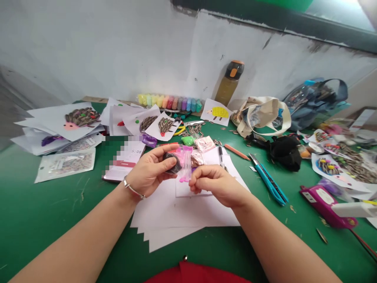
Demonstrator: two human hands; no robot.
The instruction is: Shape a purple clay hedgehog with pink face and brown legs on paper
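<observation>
Thumb and fingers of my left hand (153,167) are closed around a small packet (185,161) with pink edges and a dark lump (172,163) at its left end. My right hand (216,182) is pinched at the packet's lower right corner; the fingertips partly hide what they hold. Both hands are above a stack of white paper (182,214). Just beyond them lie a green packet (187,140), a shiny pinkish packet (204,144) and a black pen (221,155).
A teal cutter (269,182) and an orange stick (237,152) lie right of the paper, with a magenta device (328,206) farther right. A phone (123,159) is at left. Seed-decorated sheets, colored clay packs (171,103) and a bottle (229,82) stand behind.
</observation>
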